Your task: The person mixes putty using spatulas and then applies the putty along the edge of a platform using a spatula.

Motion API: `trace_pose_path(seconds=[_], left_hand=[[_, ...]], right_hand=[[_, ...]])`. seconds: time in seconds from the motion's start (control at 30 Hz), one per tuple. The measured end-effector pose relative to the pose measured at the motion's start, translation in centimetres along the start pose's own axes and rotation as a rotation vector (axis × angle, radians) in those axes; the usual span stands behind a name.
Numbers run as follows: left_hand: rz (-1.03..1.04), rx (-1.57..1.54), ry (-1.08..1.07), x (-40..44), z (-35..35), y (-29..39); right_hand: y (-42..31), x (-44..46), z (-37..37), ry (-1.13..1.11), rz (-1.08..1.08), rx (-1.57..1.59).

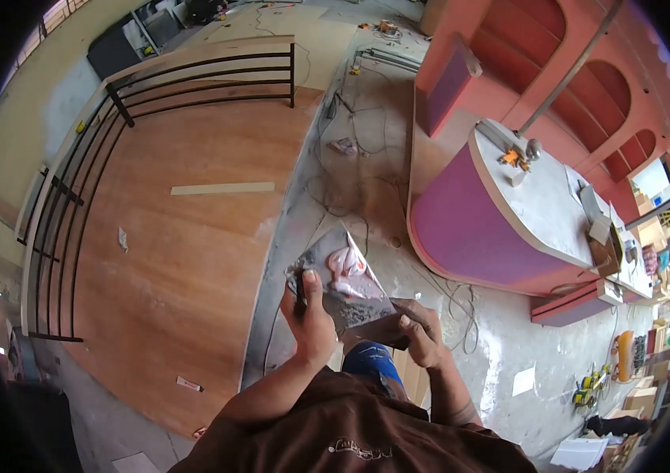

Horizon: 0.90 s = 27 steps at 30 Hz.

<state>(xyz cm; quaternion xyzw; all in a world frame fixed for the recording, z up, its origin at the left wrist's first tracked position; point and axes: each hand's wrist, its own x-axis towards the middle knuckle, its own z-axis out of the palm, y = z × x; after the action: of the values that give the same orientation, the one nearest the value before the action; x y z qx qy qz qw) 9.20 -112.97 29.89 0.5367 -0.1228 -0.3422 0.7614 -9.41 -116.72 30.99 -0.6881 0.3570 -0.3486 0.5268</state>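
Pale strip [223, 189] on brown wooden platform [185, 264]

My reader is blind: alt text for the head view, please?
Left hand holds a board smeared with pale pink paste; right hand grips a dark piece at its edge. A railed wooden platform lies left, a purple counter right.

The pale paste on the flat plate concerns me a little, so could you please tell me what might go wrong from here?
The pale paste sits on the flat plate with no raised rim, so it might slide off if the left hand tips it. The right hand is close by and could get smeared. Loose cords on the floor might catch a foot.
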Motion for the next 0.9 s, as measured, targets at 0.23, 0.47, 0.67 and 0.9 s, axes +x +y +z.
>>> trace_pose_path(seconds=[0.23, 0.47, 0.67, 0.9], left_hand=[[-0.821, -0.410, -0.511, 9.0, 6.5, -0.8], [-0.883, -0.462, -0.488, 13.6, 15.2, -4.6], [-0.898, -0.361, -0.475, 18.7, 19.8, -2.7], [-0.822, -0.286, -0.305, 26.5, 22.8, -5.8]], right_hand=[[4.8, 14.1, -7.1, 0.422, 0.362, 0.929], [11.9, 21.6, -10.1, -0.096, 0.069, 0.187], [12.9, 28.0, -13.5, 0.094, 0.370, 0.715], [15.3, 34.4, -12.5, -0.197, 0.154, 0.251]])
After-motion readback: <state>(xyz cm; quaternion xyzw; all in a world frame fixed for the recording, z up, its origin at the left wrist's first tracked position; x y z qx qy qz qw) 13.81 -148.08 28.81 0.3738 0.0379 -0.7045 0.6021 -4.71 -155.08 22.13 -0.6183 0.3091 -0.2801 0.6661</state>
